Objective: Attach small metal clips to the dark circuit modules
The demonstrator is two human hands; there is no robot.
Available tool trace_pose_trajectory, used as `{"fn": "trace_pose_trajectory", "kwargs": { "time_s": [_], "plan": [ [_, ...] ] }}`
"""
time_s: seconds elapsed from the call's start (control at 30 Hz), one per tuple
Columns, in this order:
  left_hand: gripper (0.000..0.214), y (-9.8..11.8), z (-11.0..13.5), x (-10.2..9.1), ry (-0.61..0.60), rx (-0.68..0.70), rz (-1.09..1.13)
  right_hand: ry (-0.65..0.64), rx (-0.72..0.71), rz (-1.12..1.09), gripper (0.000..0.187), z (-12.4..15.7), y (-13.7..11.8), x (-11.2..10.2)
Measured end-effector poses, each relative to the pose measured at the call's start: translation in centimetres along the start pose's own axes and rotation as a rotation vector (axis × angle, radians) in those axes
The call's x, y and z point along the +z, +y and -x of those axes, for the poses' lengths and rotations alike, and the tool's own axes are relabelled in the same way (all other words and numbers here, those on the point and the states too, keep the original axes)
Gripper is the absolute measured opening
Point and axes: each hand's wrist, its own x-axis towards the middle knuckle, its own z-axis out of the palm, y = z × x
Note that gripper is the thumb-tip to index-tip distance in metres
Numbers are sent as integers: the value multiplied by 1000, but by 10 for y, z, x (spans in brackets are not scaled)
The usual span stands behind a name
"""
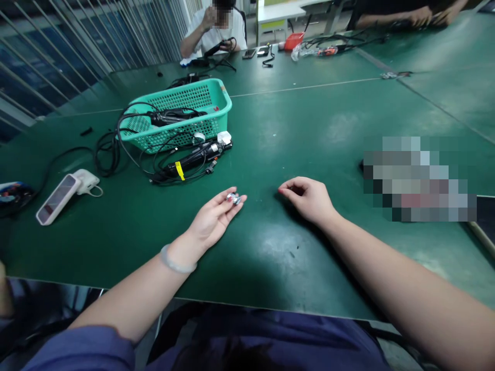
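In the head view my left hand (211,221), with a pale bangle (176,262) at its wrist, pinches a small shiny silver piece with a bit of red (233,198) between thumb and fingers. It is too small for me to name its kind. To its right, just above the green table (270,268), my right hand (309,198) is closed, thumb and forefinger pressed together; whether anything is between them is hidden. Beyond my left hand lies a black handheld tool with a cord and a yellow tag (193,159).
A teal plastic basket (178,131) with black corded tools stands behind. At left lie a phone (58,200) and a white charger-like block (86,181). A blurred-out object (417,180) is at right. Across the table sits a person (212,33); another person's hands (433,16) work at far right.
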Motion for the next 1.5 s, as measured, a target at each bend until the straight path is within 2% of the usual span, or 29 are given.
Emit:
{"fn": "trace_pose_trajectory", "kwargs": {
  "time_s": [0.2, 0.37, 0.43, 0.5, 0.57, 0.67, 0.77, 0.83, 0.9, 1.03, 1.13, 1.2, 1.3, 1.37, 1.43, 1.5],
  "plan": [
    [25, 29, 27, -42, 347, 105, -48, -8, -4, -10, 15, 0, -4, -1],
    [21, 46, 36, -81, 520, 205, -237, -4, -12, -17, 15, 0, -5, 0],
    [20, 51, 37, -91, 527, 235, -412, -6, -16, -18, 15, 0, -5, 0],
    [29, 54, 39, -96, 519, 250, -701, -10, -18, -16, 16, -1, -4, 0],
    [34, 56, 39, -95, 499, 277, -1046, -15, -14, -13, 16, -1, -5, 0],
    [27, 56, 38, -89, 413, 412, -1511, -21, -6, -11, 15, -1, -5, -1],
    [23, 57, 35, -85, 317, 511, -1732, -30, 1, -14, 14, -1, -5, -1],
    [24, 60, 34, -85, 304, 461, -1740, -36, 7, -24, 14, -1, -5, -1],
    [25, 63, 34, -87, 335, 386, -1657, -40, 13, -31, 14, -1, -5, -1],
    [33, 61, 31, -89, 400, 347, -1186, -52, 15, -34, 14, -1, -6, -2],
    [33, 47, 22, -78, 381, 329, -1035, -65, 7, -35, 14, -2, -7, -1],
    [30, 32, 11, -61, 261, 322, -1052, -69, 0, -32, 15, -2, -6, 0],
    [22, 8, -9, -20, 27, 349, -1033, -75, -10, -23, 16, -2, -4, 1],
    [19, -3, -20, 12, -118, 325, -923, -85, -9, -16, 16, -2, -3, 0],
    [19, -8, -26, 39, -182, 307, -788, -87, 8, -7, 16, -3, -2, -2],
    [17, -9, -29, 57, -188, 351, -672, -82, 41, 6, 15, -4, -1, -4]
  ]
}}
